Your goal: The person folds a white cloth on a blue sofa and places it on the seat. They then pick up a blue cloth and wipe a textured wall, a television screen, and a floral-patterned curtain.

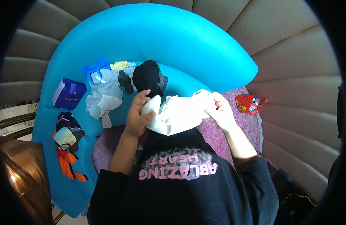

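A white cloth (178, 114), bunched and folded so that its exact kind cannot be told, is stretched between my two hands in front of my body. My left hand (137, 115) grips its left end, thumb on the near side and fingers curled behind. At the upper right corner, my right hand (221, 111) pinches the edge between thumb and fingers. Just beyond the cloth, a black garment (147, 78) lies heaped on the blue sofa (158, 33).
Left on the sofa are a pale grey garment (105, 93), blue straps (96, 66), a yellow cloth (119, 65), a dark blue paper bag (69, 93), a cap (67, 137) and orange-and-black clothing (69, 165). A red basket (250, 104) stands on the purple carpet (242, 131).
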`<state>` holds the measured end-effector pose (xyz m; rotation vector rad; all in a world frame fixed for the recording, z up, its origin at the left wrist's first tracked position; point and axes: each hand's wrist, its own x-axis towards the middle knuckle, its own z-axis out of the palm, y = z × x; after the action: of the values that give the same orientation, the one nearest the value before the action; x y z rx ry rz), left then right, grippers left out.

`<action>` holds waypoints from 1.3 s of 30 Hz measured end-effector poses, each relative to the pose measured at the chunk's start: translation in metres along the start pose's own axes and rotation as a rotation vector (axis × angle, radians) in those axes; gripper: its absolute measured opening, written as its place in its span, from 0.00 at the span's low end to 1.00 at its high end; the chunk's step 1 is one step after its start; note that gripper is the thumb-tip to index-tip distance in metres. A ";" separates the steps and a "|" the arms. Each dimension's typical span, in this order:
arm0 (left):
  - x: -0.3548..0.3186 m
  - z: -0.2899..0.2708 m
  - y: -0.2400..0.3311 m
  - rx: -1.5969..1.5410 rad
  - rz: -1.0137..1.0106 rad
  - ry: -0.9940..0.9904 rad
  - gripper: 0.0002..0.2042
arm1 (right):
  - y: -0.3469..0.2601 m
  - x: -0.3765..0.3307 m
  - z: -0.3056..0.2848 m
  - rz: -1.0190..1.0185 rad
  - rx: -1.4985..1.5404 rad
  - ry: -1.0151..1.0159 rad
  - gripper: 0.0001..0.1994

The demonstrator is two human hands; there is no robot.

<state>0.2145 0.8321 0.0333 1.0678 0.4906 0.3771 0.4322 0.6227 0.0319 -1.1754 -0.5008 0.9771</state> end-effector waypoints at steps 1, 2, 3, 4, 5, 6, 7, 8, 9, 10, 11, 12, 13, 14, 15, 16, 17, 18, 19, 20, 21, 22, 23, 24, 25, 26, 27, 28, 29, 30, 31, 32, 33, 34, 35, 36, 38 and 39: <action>0.001 -0.008 0.006 0.251 0.049 -0.122 0.34 | -0.008 -0.002 0.006 -0.053 -0.044 0.020 0.07; 0.005 -0.014 0.013 0.502 0.100 -0.244 0.35 | -0.018 -0.003 0.013 -0.073 -0.082 0.032 0.07; 0.005 -0.012 0.023 0.684 0.101 -0.334 0.33 | -0.027 -0.005 0.019 -0.089 -0.120 0.044 0.07; 0.006 -0.011 0.034 0.864 0.120 -0.428 0.32 | -0.034 -0.007 0.025 -0.105 -0.159 0.058 0.07; 0.007 -0.015 0.032 0.778 -0.028 -0.456 0.30 | -0.037 -0.007 0.029 -0.134 -0.214 0.070 0.07; 0.011 -0.018 0.032 0.696 -0.167 -0.482 0.29 | -0.042 -0.006 0.033 -0.170 -0.271 0.080 0.07; 0.014 -0.021 0.034 0.614 -0.306 -0.506 0.27 | -0.048 -0.006 0.040 -0.206 -0.328 0.092 0.06; 0.009 -0.021 0.037 0.632 -0.241 -0.476 0.23 | -0.054 -0.011 0.053 -0.197 -0.302 0.122 0.06; 0.008 -0.026 0.038 0.721 -0.182 -0.481 0.21 | -0.053 -0.015 0.058 -0.200 -0.243 0.121 0.07; 0.014 -0.032 0.037 0.884 0.004 -0.509 0.18 | -0.056 -0.018 0.064 -0.197 -0.251 0.128 0.07; 0.019 -0.036 0.039 1.039 0.198 -0.529 0.16 | -0.061 -0.021 0.070 -0.194 -0.259 0.136 0.08; 0.021 -0.036 0.042 1.079 0.330 -0.479 0.16 | -0.058 -0.024 0.075 -0.200 -0.286 0.162 0.08; 0.023 -0.033 0.044 1.114 0.463 -0.426 0.16 | -0.053 -0.026 0.077 -0.205 -0.314 0.187 0.08; 0.025 -0.031 0.047 1.142 0.596 -0.369 0.15 | -0.052 -0.029 0.080 -0.210 -0.341 0.213 0.08; 0.026 -0.033 0.047 1.097 0.582 -0.313 0.14 | -0.052 -0.032 0.084 -0.207 -0.328 0.230 0.08; 0.028 -0.035 0.046 1.050 0.568 -0.257 0.13 | -0.054 -0.035 0.087 -0.204 -0.315 0.245 0.08; 0.030 -0.035 0.046 1.002 0.553 -0.201 0.13 | -0.055 -0.036 0.089 -0.201 -0.303 0.260 0.08; 0.024 -0.021 0.053 0.632 0.389 -0.150 0.11 | -0.053 -0.038 0.091 -0.229 -0.276 0.304 0.07; 0.025 -0.016 0.051 0.444 0.462 -0.126 0.11 | -0.050 -0.038 0.087 -0.331 -0.474 0.354 0.07; 0.024 -0.016 0.056 0.530 0.502 -0.144 0.11 | -0.046 -0.037 0.080 -0.432 -0.674 0.401 0.07; 0.023 -0.015 0.064 0.617 0.539 -0.166 0.11 | -0.045 -0.038 0.078 -0.529 -0.873 0.450 0.07; 0.022 -0.014 0.070 0.655 0.574 -0.204 0.11 | -0.048 -0.041 0.081 -0.540 -0.942 0.484 0.07; 0.022 -0.013 0.076 0.692 0.610 -0.240 0.12 | -0.045 -0.043 0.081 -0.521 -0.739 0.479 0.07; 0.023 -0.013 0.082 0.728 0.648 -0.274 0.12 | -0.043 -0.044 0.081 -0.501 -0.537 0.469 0.07; 0.024 -0.013 0.087 0.827 0.723 -0.260 0.12 | -0.043 -0.044 0.082 -0.478 -0.337 0.453 0.08; 0.025 -0.013 0.091 0.927 0.797 -0.244 0.12 | -0.049 -0.050 0.080 -0.448 -0.371 0.444 0.08; 0.024 -0.012 0.094 1.029 0.867 -0.224 0.13 | -0.051 -0.050 0.081 -0.497 -0.437 0.481 0.08; 0.021 -0.010 0.098 1.104 0.854 -0.199 0.12 | -0.053 -0.051 0.078 -0.524 -0.572 0.494 0.08; 0.019 -0.007 0.101 1.179 0.839 -0.171 0.12 | -0.056 -0.051 0.074 -0.549 -0.707 0.505 0.08; 0.017 -0.005 0.102 1.253 0.826 -0.146 0.12 | -0.056 -0.050 0.071 -0.552 -0.689 0.529 0.08; 0.015 -0.008 0.102 1.275 0.812 -0.160 0.12 | -0.054 -0.048 0.067 -0.554 -0.671 0.552 0.08; 0.014 -0.013 0.100 1.297 0.797 -0.174 0.11 | -0.053 -0.047 0.065 -0.556 -0.653 0.575 0.08; 0.012 -0.018 0.098 1.321 0.783 -0.184 0.11 | -0.055 -0.045 0.065 -0.575 -0.616 0.571 0.08; 0.010 -0.020 0.094 1.265 0.744 -0.144 0.09 | -0.057 -0.043 0.066 -0.546 -0.585 0.589 0.08; 0.004 -0.023 0.093 1.234 0.700 -0.148 0.08 | -0.057 -0.042 0.068 -0.517 -0.553 0.607 0.08; -0.001 -0.021 0.096 1.201 0.659 -0.153 0.07 | -0.057 -0.041 0.068 -0.526 -0.546 0.581 0.08; -0.007 -0.020 0.102 1.074 0.486 -0.212 0.06 | -0.055 -0.039 0.068 -0.545 -0.531 0.534 0.08; -0.009 -0.024 0.104 0.979 0.354 -0.318 0.08 | -0.060 -0.039 0.075 -0.535 -0.468 0.478 0.10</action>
<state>0.1875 0.8900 0.1195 2.1409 0.1751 0.2592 0.3764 0.6257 0.1190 -1.5273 -0.6274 0.1021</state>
